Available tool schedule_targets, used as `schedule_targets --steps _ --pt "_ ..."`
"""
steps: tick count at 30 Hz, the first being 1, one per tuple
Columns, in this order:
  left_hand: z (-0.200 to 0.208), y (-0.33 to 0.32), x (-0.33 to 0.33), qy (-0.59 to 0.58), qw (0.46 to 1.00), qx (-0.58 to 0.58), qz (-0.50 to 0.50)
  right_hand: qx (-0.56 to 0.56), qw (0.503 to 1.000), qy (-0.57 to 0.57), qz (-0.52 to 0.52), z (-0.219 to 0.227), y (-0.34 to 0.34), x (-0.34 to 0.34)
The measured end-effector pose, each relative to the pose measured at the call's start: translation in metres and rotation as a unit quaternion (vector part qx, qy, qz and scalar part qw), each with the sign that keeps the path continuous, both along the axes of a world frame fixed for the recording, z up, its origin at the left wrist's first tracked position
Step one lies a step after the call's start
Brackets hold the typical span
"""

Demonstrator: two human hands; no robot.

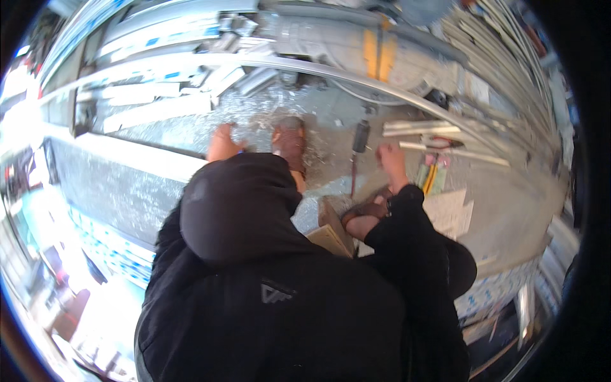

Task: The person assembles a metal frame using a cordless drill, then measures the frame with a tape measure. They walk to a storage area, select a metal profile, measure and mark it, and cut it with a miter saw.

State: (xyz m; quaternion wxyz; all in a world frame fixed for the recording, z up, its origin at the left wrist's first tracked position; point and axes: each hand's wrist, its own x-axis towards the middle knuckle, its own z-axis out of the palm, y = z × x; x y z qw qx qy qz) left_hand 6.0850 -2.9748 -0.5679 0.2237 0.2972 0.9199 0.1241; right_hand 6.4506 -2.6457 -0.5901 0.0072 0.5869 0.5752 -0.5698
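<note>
My left hand point(223, 143) is low over the floor at the left, beyond my knee. Its fingers are blurred and partly turned away, and a small blue bit shows beside it; I cannot tell whether it is held. My right hand point(392, 164) has its fingers curled, near the end of a thin pale strip point(455, 155). Whatever those fingers hold, if anything, is too small to make out. Just left of that hand lies a screwdriver-like tool point(361, 137) with a thick dark handle and a long thin reddish shaft. Red-handled pliers point(443, 142) rest among the pale strips.
A long metal bar point(273, 62) arches across the far side. Cut metal profiles point(159, 111) lie at the far left; more long strips point(509, 70) are stacked at right. Yellow-and-black slim tools point(431, 177) and paper sheets point(449, 213) lie right of my brown shoes point(290, 143).
</note>
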Motion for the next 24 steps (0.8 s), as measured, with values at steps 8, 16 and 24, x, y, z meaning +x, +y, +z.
schedule_targets --steps 8,16,24 --pt "-0.132 -0.074 0.081 0.016 0.990 -0.105 0.096 0.059 0.965 -0.130 0.221 0.001 -0.082 0.019" --pt "-0.042 0.006 0.028 0.081 0.974 0.206 0.050 0.484 0.859 -0.030 0.163 0.086 0.013 -0.028" --pt "0.004 0.149 -0.164 -0.413 0.420 0.644 0.487 0.430 0.803 -0.120 0.396 0.099 0.128 -0.066"
